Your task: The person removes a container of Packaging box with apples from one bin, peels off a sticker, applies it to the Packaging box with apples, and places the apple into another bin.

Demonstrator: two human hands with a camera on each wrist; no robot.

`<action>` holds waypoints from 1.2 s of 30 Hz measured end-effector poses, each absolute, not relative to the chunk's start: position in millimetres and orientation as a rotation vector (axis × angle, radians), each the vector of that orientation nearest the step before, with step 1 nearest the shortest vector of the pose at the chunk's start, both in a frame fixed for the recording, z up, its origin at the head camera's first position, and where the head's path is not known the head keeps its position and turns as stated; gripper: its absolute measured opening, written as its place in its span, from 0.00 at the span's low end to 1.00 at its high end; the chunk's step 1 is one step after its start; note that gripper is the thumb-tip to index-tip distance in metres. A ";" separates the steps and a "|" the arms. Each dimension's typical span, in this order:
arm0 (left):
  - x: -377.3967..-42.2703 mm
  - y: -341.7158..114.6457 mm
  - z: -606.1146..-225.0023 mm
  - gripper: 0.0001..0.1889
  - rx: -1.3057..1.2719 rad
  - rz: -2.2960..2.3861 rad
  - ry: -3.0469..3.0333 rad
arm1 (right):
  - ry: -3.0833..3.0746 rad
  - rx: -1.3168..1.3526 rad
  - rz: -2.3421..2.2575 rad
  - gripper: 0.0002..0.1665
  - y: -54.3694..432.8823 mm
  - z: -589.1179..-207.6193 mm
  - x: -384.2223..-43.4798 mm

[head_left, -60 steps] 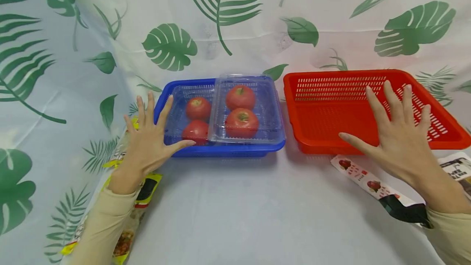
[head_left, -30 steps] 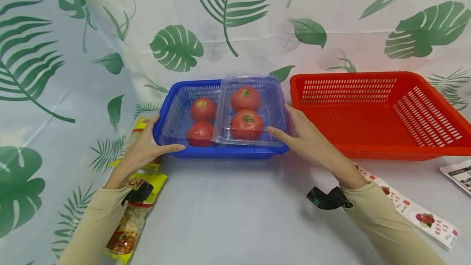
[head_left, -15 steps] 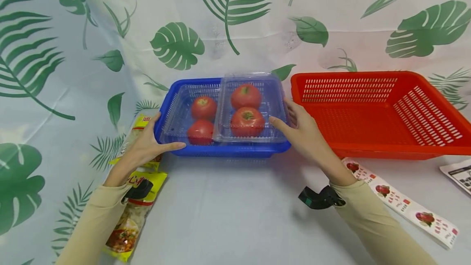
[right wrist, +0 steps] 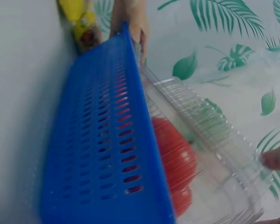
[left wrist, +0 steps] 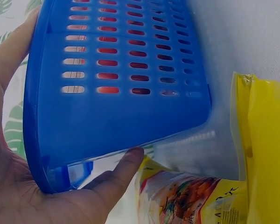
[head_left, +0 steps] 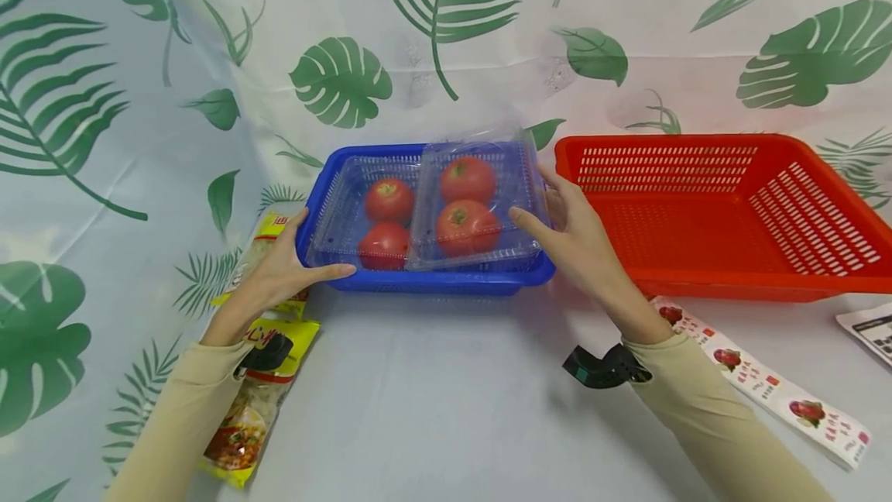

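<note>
Its right edge raised since half a second ago, the clear plastic box (head_left: 514, 175) mid-frame is pinched by the right hand (head_left: 580, 237). Left of it, the left hand (head_left: 279, 267) grips the blue basket (head_left: 446, 280); bracing that should spare the red fruits (head_left: 389, 201) jostling.

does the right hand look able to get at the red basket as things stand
Probably yes: the red basket stands close beside the right hand, nothing seen between, though that hand holds the clear box and might need to let go first.

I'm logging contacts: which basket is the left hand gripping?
The blue basket: the left hand grips its left end; the red basket, farther right, is away from that hand.
</note>
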State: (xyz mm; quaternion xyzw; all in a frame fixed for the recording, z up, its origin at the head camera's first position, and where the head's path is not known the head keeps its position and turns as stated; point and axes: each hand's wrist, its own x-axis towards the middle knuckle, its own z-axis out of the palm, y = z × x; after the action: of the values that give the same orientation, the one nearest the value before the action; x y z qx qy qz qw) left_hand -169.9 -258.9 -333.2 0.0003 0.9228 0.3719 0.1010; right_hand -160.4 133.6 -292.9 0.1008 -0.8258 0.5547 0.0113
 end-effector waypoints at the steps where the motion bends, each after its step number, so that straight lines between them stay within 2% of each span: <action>1: -169.9 -258.6 -333.1 0.68 0.000 1.096 2.726 | -2.593 0.289 1.748 0.51 134.7 -294.5 -160.3; 4: -169.5 -258.2 -332.9 0.67 -0.005 1.096 2.722 | -2.630 0.272 1.825 0.54 136.9 -299.3 -161.8; 10: -169.8 -257.4 -332.5 0.67 -0.015 1.090 2.722 | -2.675 0.387 1.904 0.46 138.0 -305.0 -166.9; 17: -168.9 -258.0 -332.1 0.67 -0.018 1.082 2.716 | -2.683 0.396 1.848 0.54 134.1 -305.3 -167.6; 23: -169.3 -258.9 -332.8 0.68 -0.019 1.080 2.713 | -2.534 0.400 1.885 0.52 123.1 -309.6 -170.6; 36: -169.6 -258.0 -333.7 0.68 -0.036 1.067 2.716 | -2.325 0.158 2.188 0.54 107.9 -311.4 -174.4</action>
State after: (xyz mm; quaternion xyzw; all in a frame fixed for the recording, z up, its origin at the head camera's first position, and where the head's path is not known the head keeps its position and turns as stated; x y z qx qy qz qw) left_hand -169.6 -258.0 -333.7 -0.0124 0.9249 0.3634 0.1115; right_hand -174.4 107.9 -311.4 0.0494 -0.7271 0.6842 -0.0272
